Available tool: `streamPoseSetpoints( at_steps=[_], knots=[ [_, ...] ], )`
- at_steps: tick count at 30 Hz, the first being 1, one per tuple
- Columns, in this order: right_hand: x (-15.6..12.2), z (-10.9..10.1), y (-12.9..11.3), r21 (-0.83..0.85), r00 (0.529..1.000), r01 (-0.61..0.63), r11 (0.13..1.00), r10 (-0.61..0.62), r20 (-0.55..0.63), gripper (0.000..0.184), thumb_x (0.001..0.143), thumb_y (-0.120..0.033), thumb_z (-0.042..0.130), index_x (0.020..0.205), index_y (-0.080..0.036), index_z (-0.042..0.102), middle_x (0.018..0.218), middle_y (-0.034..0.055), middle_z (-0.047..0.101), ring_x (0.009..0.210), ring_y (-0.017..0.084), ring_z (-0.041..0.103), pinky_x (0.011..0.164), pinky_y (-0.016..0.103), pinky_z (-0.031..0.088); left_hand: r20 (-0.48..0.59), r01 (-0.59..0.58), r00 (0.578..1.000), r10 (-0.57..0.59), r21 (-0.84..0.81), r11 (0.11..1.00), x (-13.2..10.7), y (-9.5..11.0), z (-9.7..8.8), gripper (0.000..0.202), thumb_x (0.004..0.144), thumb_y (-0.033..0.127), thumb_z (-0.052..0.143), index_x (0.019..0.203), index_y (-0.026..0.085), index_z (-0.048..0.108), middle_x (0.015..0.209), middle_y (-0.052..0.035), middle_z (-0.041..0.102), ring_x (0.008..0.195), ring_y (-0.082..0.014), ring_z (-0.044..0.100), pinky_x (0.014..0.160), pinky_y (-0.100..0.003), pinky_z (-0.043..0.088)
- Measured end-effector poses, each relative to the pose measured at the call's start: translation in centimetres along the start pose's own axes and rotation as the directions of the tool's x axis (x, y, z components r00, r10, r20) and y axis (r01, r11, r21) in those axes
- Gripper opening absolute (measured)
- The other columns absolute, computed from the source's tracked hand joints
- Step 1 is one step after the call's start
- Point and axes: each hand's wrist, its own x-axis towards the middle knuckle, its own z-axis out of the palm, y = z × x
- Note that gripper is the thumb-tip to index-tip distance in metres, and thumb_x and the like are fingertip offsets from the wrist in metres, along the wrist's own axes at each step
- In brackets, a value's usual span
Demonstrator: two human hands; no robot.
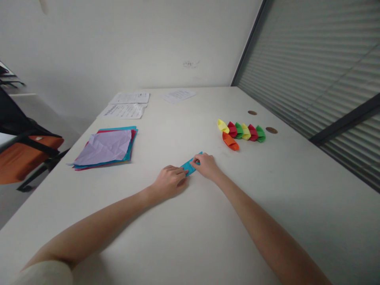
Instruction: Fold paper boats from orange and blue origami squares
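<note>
A narrow folded strip of blue paper [189,168] lies slantwise on the white table between my hands. My left hand [171,180] rests on its near left end, with the fingers pressing it to the tabletop. At the far right part of the strip, my right hand [205,164] pinches the paper between thumb and fingertips. The fingers cover both ends of the strip in part. Farther right sits a row of small folded paper pieces [246,131] in yellow, red and green, and an orange folded piece [230,141] lies in front of them.
On the left is a stack of coloured paper sheets with a creased purple sheet [103,146] on top. Printed papers [124,111] lie at the back, by the wall. Two round brown discs [271,130] are at the right edge, near the blinds. An orange chair [29,154] stands left.
</note>
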Motion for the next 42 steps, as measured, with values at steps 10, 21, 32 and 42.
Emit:
streamPoseSetpoints(
  at_steps=[10, 21, 32, 42],
  knots=[
    [-0.2, -0.5, -0.4, -0.003, 1.000, -0.006, 1.000, 0.006, 0.019, 0.017, 0.088, -0.034, 0.060, 0.082, -0.020, 0.068, 0.085, 0.0052, 0.071, 0.091, 0.022, 0.060, 0.081, 0.034, 0.038, 0.068, -0.023, 0.997, 0.021, 0.032, 0.999, 0.3, 0.2, -0.6, 0.022, 0.090, 0.022, 0.052, 0.107, 0.018, 0.067, 0.096, -0.0096, 0.069, 0.086, -0.0212, 0.063, 0.078, -0.037, 0.048],
    [-0.2, -0.3, -0.3, -0.014, 1.000, 0.005, 1.000, -0.004, 0.013, 0.018, 0.088, -0.034, 0.060, 0.081, -0.020, 0.068, 0.086, 0.0044, 0.072, 0.091, 0.022, 0.060, 0.079, 0.034, 0.036, 0.104, 0.010, 0.995, -0.008, -0.019, 1.000, 0.3, 0.3, -0.5, 0.019, 0.091, 0.021, 0.051, 0.101, 0.017, 0.067, 0.117, -0.0111, 0.064, 0.102, -0.0232, 0.059, 0.089, -0.040, 0.046],
    [-0.4, -0.5, -0.6, -0.027, 1.000, 0.015, 1.000, -0.014, 0.006, 0.017, 0.089, -0.032, 0.057, 0.083, -0.019, 0.068, 0.084, 0.0060, 0.070, 0.090, 0.023, 0.058, 0.080, 0.035, 0.036, 0.159, -0.022, 0.987, 0.022, 0.003, 1.000, 0.5, 0.4, -0.7, 0.021, 0.092, 0.020, 0.049, 0.106, 0.016, 0.064, 0.122, -0.0117, 0.065, 0.115, -0.0252, 0.058, 0.097, -0.043, 0.045],
    [-1.1, -1.8, 0.0, -0.053, 0.998, -0.055, 0.997, 0.056, 0.027, 0.040, 0.070, -0.060, 0.073, 0.084, -0.023, 0.071, 0.107, 0.0116, 0.053, 0.106, 0.032, 0.046, 0.091, 0.045, 0.036, 0.157, -0.017, 0.988, 0.015, 0.011, 1.000, 0.4, 0.3, -0.7, 0.023, 0.091, 0.021, 0.052, 0.110, 0.018, 0.064, 0.134, -0.0117, 0.060, 0.116, -0.0254, 0.057, 0.097, -0.045, 0.046]
  ],
)
